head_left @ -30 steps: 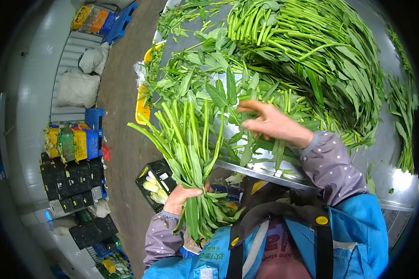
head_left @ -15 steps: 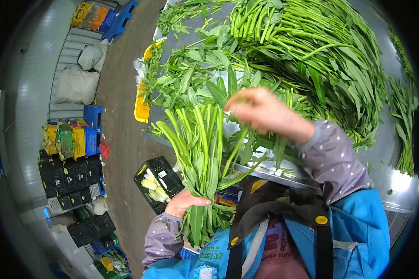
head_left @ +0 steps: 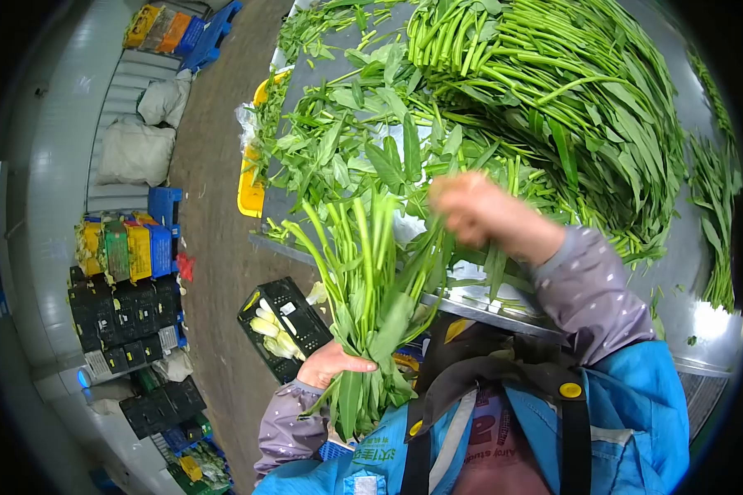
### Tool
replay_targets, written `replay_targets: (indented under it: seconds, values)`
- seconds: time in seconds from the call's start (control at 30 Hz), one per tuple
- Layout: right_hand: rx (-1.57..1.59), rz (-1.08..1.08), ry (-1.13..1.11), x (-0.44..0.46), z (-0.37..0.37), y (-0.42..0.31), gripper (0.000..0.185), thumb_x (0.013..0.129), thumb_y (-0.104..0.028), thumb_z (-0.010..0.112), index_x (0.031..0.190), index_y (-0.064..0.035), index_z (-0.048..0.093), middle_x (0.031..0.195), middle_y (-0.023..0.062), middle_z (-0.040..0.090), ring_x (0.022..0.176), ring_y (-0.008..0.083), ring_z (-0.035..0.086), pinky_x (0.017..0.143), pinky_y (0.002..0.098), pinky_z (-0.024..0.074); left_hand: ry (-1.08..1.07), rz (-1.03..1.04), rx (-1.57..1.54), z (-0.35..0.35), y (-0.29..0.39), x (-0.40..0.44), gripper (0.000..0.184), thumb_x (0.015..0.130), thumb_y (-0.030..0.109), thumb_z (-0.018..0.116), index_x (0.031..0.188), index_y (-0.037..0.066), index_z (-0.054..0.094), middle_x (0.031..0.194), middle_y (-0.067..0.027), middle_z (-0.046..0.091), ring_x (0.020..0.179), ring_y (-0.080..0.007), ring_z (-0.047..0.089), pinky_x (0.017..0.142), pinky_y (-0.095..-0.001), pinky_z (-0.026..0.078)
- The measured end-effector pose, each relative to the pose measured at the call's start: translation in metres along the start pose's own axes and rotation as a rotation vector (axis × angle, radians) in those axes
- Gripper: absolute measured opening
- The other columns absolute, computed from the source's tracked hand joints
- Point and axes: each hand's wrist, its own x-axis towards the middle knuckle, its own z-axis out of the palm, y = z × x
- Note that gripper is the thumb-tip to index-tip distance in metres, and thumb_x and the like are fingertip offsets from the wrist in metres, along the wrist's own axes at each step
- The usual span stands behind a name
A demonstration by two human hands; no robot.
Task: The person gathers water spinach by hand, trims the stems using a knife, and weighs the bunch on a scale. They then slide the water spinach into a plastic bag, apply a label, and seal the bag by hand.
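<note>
A bunch of water spinach (head_left: 363,289) is gripped low down by my left hand (head_left: 336,364), thumb across the leaves. Its cut stems point up and away from me, and leaves hang below the fist. To the right of the stem ends, over the table, my right hand (head_left: 479,210) is blurred with its fingers curled in. Whatever lies between those fingers is hidden. Behind it, loose leaves and trimmings (head_left: 330,140) are scattered on the metal table (head_left: 677,280). A large heap of water spinach (head_left: 570,107) fills the table's far right.
Beside my left hand, a black crate (head_left: 282,326) with pale vegetables stands on the floor. A yellow crate (head_left: 252,194) sits by the table's left edge. Along the left wall are stacked crates (head_left: 124,305) and white sacks (head_left: 136,153). More stems (head_left: 714,223) lie at the right edge.
My right hand has moved to the right, away from the stem ends. The bunch in my left hand has shifted a little, its stems and leaves blurred by motion.
</note>
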Motion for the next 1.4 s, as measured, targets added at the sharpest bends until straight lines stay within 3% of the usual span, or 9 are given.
replay_targets:
  seconds: [0.17,0.23,0.3,0.37,0.57,0.7,0.93,1.13,1.4]
  values:
    - [-0.082,-0.297,0.287,-0.003,-0.045,-0.035,0.013,0.088,-0.022,0.051,0.084,-0.0098,0.049,0.058,-0.0063,0.043,0.042,0.0019,0.036,0.037,0.0165,0.0255,-0.033,-0.023,0.077,-0.022,-0.024,0.009,0.058,0.066,0.004,0.074,0.119,-0.001,0.052,0.107,-0.0078,0.06,0.097,-0.0181,0.056,0.087,-0.0308,0.044]
    - [-0.57,-0.403,0.278,0.01,-0.056,-0.019,0.017,0.085,-0.018,0.054,0.098,-0.0072,0.052,0.067,0.0038,0.055,0.045,0.0115,0.049,0.039,0.0241,0.0378,-0.028,-0.037,-0.028,-0.028,-0.029,0.011,0.054,0.067,0.005,0.073,0.117,-0.001,0.053,0.106,-0.0086,0.061,0.097,-0.0183,0.057,0.086,-0.0309,0.044]
    - [-1.47,-0.385,0.627,0.001,-0.034,-0.007,0.051,0.07,-0.008,0.064,0.12,-0.0113,0.052,0.107,0.0162,0.06,0.089,0.0345,0.061,0.077,0.0388,0.0507,-0.038,-0.036,-0.047,-0.024,-0.021,0.008,0.052,0.068,0.006,0.072,0.116,-0.002,0.054,0.106,-0.0091,0.062,0.097,-0.0188,0.057,0.087,-0.0315,0.044]
    - [-1.177,-0.858,0.32,0.004,-0.017,0.012,0.041,0.069,-0.009,0.067,0.109,-0.0094,0.058,0.114,0.0135,0.057,0.096,0.0297,0.059,0.08,0.0358,0.0499,0.044,-0.044,-0.018,-0.014,-0.014,0.005,0.051,0.066,0.001,0.068,0.115,-0.003,0.054,0.102,-0.0131,0.063,0.092,-0.0233,0.061,0.084,-0.0356,0.048]
    - [-0.937,-0.907,-0.161,0.007,0.034,0.05,0.014,0.077,-0.016,0.063,0.088,-0.0081,0.057,0.095,0.0047,0.06,0.068,0.0196,0.061,0.057,0.0322,0.0496,-0.064,-0.003,-0.076,0.0,-0.01,0.005,0.053,0.066,-0.001,0.069,0.117,-0.003,0.053,0.104,-0.0119,0.063,0.094,-0.0229,0.06,0.086,-0.0345,0.047]
    - [-0.196,-0.21,0.068,0.005,0.001,0.013,0.017,0.09,-0.023,0.05,0.095,-0.0065,0.048,0.064,0.0015,0.054,0.051,0.0092,0.052,0.041,0.0239,0.0403,-0.102,0.018,0.046,-0.009,-0.021,0.008,0.054,0.066,0.0,0.071,0.117,-0.002,0.053,0.106,-0.0109,0.062,0.096,-0.021,0.06,0.086,-0.0325,0.046]
    - [-1.29,-0.807,0.539,0.001,-0.002,0.003,0.047,0.071,-0.018,0.068,0.114,-0.01,0.052,0.122,0.0129,0.048,0.083,0.0305,0.061,0.07,0.038,0.0504,-0.138,-0.002,0.042,0.009,-0.003,0.007,0.057,0.064,0.001,0.073,0.117,-0.001,0.052,0.106,-0.0083,0.061,0.097,-0.0184,0.058,0.087,-0.031,0.045]
    - [-1.33,-0.826,-0.151,0.001,0.019,0.026,0.019,0.07,-0.022,0.068,0.083,-0.0087,0.064,0.089,0.0065,0.06,0.085,0.0223,0.055,0.083,0.0367,0.0391,-0.272,0.051,0.223,0.011,0.0,0.009,0.067,0.064,0.0,0.076,0.124,0.0,0.047,0.114,-0.0084,0.057,0.105,-0.0179,0.053,0.091,-0.0313,0.041]
    - [-1.039,-0.786,-0.292,-0.017,0.004,0.033,0.023,0.067,-0.026,0.07,0.085,-0.0115,0.065,0.077,0.004,0.061,0.084,0.0241,0.054,0.078,0.0365,0.0361,-0.408,0.053,0.33,0.017,-0.005,0.007,0.072,0.064,0.001,0.077,0.128,0.001,0.042,0.117,-0.0071,0.054,0.107,-0.0154,0.049,0.091,-0.03,0.039]
